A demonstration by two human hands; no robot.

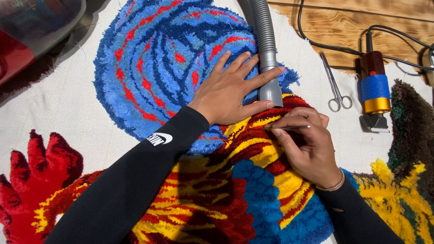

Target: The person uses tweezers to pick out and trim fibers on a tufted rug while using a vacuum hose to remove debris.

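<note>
A tufted rug (149, 63) in blue, red, yellow and dark red lies flat on white backing cloth. My left hand (230, 88) rests flat on the pile with fingers spread, its fingertips over the grey nozzle (270, 74) of a ribbed vacuum hose that lies across the rug. My right hand (309, 144) pinches a thin metal tool (285, 128), like tweezers, its tip pointing left into the yellow and red pile just below my left fingers. Both arms wear black sleeves; a bead bracelet sits on my right wrist.
Small metal scissors (335, 86) lie on the white cloth right of the nozzle. An electric trimmer (374, 90) with a blue band and gold ring lies beside them, its black cable (325, 43) running over wooden boards. A clear plastic bin (31, 22) stands at top left.
</note>
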